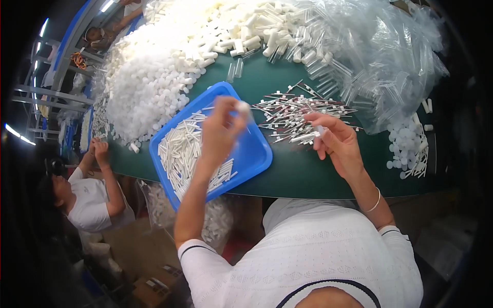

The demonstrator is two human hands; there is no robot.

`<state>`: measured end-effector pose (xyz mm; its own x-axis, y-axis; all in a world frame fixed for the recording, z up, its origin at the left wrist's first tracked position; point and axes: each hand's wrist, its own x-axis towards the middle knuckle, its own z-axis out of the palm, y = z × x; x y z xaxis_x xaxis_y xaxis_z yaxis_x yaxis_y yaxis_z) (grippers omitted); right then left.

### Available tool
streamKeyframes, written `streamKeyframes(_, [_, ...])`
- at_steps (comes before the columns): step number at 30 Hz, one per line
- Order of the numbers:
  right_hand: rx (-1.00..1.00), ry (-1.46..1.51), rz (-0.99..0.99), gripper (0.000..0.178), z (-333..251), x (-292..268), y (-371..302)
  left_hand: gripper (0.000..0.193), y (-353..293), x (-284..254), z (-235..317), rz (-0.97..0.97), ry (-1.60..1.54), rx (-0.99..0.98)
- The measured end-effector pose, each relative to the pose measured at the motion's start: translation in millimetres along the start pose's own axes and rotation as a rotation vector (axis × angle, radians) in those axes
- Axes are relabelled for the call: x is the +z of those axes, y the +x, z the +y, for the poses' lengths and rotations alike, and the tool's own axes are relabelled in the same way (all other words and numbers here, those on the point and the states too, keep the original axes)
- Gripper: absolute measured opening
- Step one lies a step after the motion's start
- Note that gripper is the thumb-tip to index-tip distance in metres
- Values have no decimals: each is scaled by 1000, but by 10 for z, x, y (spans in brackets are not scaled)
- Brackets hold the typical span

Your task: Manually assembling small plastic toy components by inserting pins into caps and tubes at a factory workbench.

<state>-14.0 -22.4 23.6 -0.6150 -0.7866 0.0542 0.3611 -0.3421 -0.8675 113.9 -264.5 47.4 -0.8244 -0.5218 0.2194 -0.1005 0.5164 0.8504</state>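
Left hand (220,128), raised at the middle of the frame above the blue tray (257,154), has its fingers pinched together on a small white cap (242,107). Right hand (336,141), centre right, is closed on a thin clear tube (319,129), its tip showing between thumb and forefinger. Both pieces look like light, stiff plastic, smooth and likely slippery, so a fingertip pinch near the end seems the surest hold. Blurred motion hides finer detail.

White sticks (179,151) lie in the tray on the green tabletop (308,174). A scatter of thin rods (292,113) lies just beyond the right hand, a heap of white caps (149,77) fills the upper left, and clear bags (380,56) fill the upper right.
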Motion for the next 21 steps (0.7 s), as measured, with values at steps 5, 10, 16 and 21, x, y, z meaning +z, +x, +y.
streamKeyframes(5, [133,83,-73,21,65,195,-50,14,-594,678,357,-122,-513,-217])
streamKeyframes(10, [127,162,32,21,192,87,-79,20,-789,845,376,-75,-730,-310])
streamKeyframes(16, [209,280,24,22,197,-35,-123,25,-876,827,269,-54,-290,-191])
streamKeyframes(21, [275,302,-28,23,134,-31,-144,25,-839,756,281,-45,-38,-2])
